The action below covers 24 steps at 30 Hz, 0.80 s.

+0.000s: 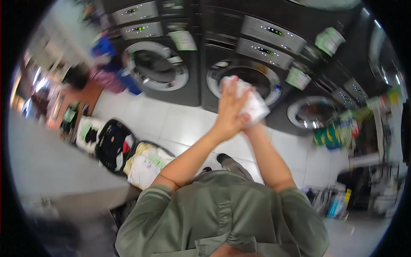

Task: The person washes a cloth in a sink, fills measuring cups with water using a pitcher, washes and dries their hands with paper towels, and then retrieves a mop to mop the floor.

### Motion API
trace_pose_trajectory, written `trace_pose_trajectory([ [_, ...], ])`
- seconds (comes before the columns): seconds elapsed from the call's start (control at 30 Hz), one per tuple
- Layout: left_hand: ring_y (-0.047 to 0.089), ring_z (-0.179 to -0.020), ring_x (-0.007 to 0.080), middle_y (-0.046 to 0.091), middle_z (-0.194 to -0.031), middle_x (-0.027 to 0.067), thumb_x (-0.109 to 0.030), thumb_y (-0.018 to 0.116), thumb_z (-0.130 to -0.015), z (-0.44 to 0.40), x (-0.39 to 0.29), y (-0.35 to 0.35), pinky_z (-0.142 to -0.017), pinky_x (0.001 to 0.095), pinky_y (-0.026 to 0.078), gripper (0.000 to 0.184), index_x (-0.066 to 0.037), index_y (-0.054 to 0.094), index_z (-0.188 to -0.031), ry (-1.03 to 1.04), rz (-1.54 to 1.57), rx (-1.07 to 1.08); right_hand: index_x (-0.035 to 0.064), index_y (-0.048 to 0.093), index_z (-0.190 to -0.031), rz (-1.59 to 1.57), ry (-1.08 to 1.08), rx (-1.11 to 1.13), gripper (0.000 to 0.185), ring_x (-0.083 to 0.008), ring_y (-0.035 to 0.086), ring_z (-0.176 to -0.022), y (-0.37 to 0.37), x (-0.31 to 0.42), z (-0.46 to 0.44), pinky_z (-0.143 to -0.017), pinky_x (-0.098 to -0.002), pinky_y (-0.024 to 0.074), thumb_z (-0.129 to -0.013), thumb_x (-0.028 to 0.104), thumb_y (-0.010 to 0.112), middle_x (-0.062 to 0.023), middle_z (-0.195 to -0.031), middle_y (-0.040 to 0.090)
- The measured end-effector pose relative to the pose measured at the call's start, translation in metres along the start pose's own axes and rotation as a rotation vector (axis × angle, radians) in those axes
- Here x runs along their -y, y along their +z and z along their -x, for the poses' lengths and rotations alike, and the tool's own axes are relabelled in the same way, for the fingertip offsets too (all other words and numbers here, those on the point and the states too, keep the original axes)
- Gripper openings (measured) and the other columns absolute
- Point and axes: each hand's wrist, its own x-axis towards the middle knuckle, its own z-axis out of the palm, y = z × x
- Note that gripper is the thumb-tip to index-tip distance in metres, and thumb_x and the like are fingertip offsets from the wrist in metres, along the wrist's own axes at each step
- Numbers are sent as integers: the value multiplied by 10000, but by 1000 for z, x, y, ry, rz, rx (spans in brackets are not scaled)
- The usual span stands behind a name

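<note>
A folded white cloth (257, 107) is held up in front of the middle washing machine, blurred by motion. My left hand (231, 112) lies flat against its left side, fingers stretched out and pointing up. From below and behind, my right hand (251, 124) holds the cloth; most of its fingers are hidden by the cloth. The two hands are close together with the cloth between them.
Front-loading machines with round doors (156, 66) (314, 112) line the far side. Open bags of clothes (113, 145) (147, 165) stand on the tiled floor at left. Packed goods (334, 136) and a rack (379, 128) are at right.
</note>
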Motion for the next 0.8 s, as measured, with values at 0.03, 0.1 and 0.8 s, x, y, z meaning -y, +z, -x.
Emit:
trace_pose_trajectory([
  [0.03,228,-1257,305,209,-1373,153,-364,380,-868,6,11,12,-1018,431,160,498,-59,372,-1261,6,92,-87,55,346,-1251,279,2,-104,509,-185,417,-1079,11,-20,10,-919,-315,343,-880,401,379,-78,-1210,422],
  [0.1,284,-1215,274,239,-1342,138,-348,403,-856,9,9,16,-1003,398,211,504,-43,362,-1256,-200,482,-236,51,329,-1259,-132,457,-216,481,-170,426,-1045,53,17,17,-906,-314,351,-899,366,375,-67,-1184,433],
  [0.8,487,-997,351,574,-886,160,-383,349,-840,31,-53,66,-884,459,373,410,-44,563,-754,-825,2305,490,-3,436,-1186,-271,-82,507,351,-124,501,-963,24,68,52,-867,-268,388,-864,126,496,-67,-1060,532],
])
